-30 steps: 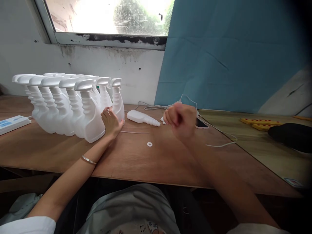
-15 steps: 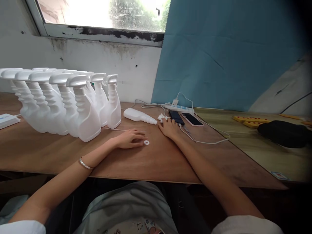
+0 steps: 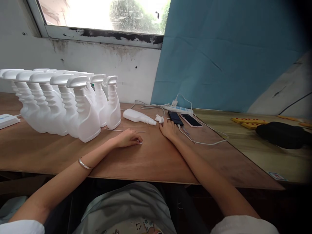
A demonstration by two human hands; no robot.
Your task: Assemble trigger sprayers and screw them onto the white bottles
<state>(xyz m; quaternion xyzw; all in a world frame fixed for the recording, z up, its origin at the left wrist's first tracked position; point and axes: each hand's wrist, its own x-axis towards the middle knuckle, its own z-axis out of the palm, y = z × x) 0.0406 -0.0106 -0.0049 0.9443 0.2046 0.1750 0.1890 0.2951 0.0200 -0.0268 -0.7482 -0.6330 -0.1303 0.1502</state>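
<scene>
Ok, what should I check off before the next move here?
1. Washer at the left hand's fingertips: ok.
2. Washer firmly gripped: cannot tell, fingers mostly cover it.
3. Loose bottle upright: not ok, it lies on its side.
4. Right hand beside the spray head: ok.
5. Spray head gripped: cannot tell, the hand hides the contact.
6. Front standing spray bottle upright: ok.

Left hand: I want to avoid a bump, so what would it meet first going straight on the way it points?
Most likely the right hand or its wrist, across the table, though depth leaves the exact line uncertain.
</scene>
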